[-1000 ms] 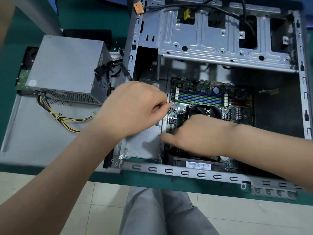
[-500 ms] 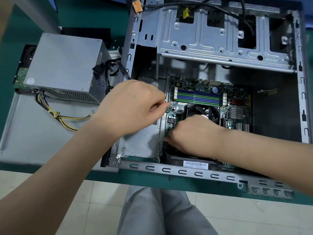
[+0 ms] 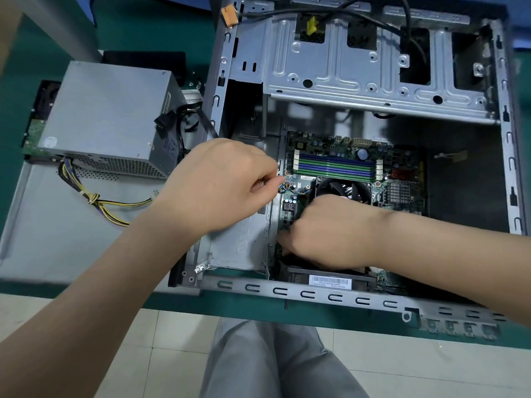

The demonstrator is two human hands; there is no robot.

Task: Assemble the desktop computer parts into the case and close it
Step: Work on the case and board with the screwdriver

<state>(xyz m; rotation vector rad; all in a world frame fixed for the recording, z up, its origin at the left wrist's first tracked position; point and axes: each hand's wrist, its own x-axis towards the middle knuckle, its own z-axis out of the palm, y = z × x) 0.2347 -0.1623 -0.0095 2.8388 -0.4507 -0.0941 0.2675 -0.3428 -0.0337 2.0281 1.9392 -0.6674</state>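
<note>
Hardly anything moved; both hands stay put. Left hand (image 3: 218,185) pinches thin fan wires (image 3: 290,189) by the board (image 3: 344,165). Right hand (image 3: 324,231) curls low on the board; can't tell what it holds. Board sits flat in the case (image 3: 310,291), long side running near to far. Power box (image 3: 109,119) is outside on the lid panel (image 3: 57,239), so lots left: box in, cables, lid on.
</note>
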